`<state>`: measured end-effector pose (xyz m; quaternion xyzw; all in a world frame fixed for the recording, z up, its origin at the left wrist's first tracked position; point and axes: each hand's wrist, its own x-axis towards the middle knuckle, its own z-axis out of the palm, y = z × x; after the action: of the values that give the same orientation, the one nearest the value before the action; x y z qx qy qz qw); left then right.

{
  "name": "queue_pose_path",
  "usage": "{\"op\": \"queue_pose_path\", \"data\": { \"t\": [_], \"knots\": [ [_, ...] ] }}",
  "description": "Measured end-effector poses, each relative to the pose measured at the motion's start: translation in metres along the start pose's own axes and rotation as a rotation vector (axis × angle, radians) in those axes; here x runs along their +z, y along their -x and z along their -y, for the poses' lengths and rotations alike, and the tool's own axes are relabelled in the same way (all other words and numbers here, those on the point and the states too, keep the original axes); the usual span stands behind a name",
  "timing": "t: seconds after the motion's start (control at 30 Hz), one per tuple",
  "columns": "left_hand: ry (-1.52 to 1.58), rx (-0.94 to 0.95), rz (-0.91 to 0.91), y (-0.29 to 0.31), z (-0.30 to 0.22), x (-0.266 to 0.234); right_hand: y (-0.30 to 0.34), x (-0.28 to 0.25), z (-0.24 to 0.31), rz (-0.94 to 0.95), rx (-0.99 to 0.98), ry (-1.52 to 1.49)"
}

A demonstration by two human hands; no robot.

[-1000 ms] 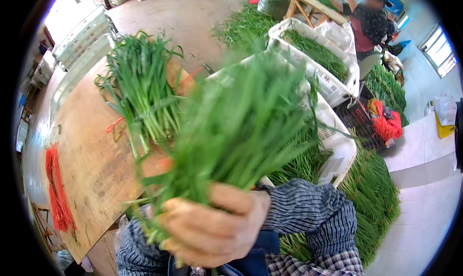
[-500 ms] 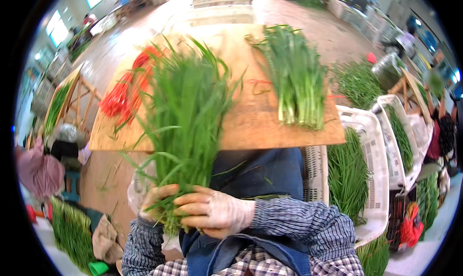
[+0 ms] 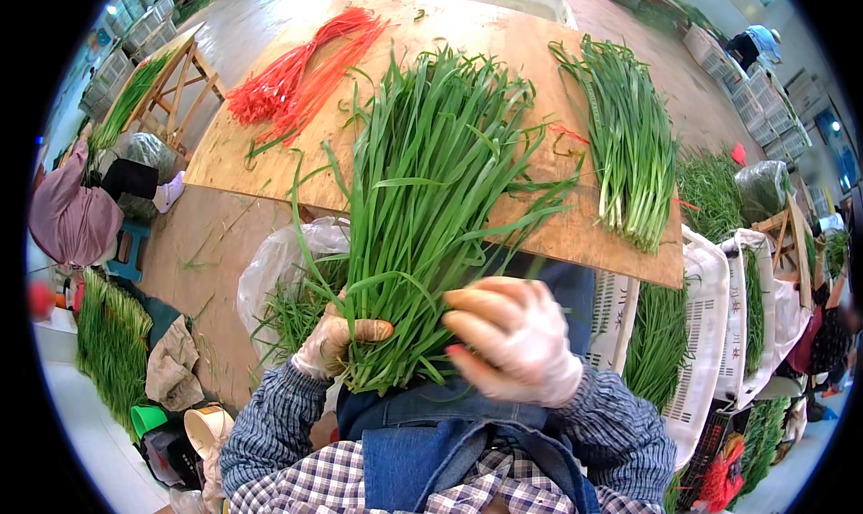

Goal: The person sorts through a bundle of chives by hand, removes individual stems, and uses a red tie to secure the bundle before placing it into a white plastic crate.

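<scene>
Left grip closed round the base of a thick bunch of long, flat green leaves; right grip (thumb and fingers parted) just beside; leaf tops overlie the tan wooden bench, between stringy red plastic ties and a smaller green-leaved, pale-stemmed bundle

On your right, the near crate bears dark printed characters on its left wall; the next crate, farther right, carries similar ones on its left side.

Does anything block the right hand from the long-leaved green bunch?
Nothing visible: the right hand is right beside the long-leaved green bunch, contact unclear; the left hand grips its opposite side.
</scene>
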<state>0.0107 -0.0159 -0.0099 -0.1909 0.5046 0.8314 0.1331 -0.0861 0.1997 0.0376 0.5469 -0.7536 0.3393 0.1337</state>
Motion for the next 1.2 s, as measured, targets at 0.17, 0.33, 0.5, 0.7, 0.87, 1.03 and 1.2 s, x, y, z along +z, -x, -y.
{"op": "queue_pose_path", "data": {
  "t": [0.17, 0.33, 0.5, 0.7, 0.87, 1.03, 1.2],
  "knots": [
    [0.028, 0.015, -0.044, 0.0, 0.006, -0.003, -0.056, 0.042, -0.018, 0.299, -0.188, 0.328],
    [0.046, 0.03, -0.07, 0.001, 0.01, -0.006, -0.124, 0.046, -0.109, 0.455, 0.118, 0.469],
    [0.09, 0.064, -0.046, -0.01, 0.016, -0.003, -0.149, -0.037, -0.207, 0.25, 0.571, 0.744],
    [0.367, -0.002, -0.056, -0.006, 0.025, -0.041, -0.064, -0.07, -0.096, -0.276, 0.666, -0.113],
    [0.148, 0.147, -0.138, -0.026, -0.008, -0.022, 0.052, -0.039, -0.071, -0.061, 1.238, -0.827],
    [-0.06, 0.073, -0.273, -0.044, -0.042, -0.009, 0.047, 0.008, -0.062, -0.075, 1.275, -1.216],
    [0.296, 0.206, -0.37, -0.062, -0.04, -0.022, 0.024, 0.036, -0.065, -0.161, 1.2, -1.237]
  ]
}}
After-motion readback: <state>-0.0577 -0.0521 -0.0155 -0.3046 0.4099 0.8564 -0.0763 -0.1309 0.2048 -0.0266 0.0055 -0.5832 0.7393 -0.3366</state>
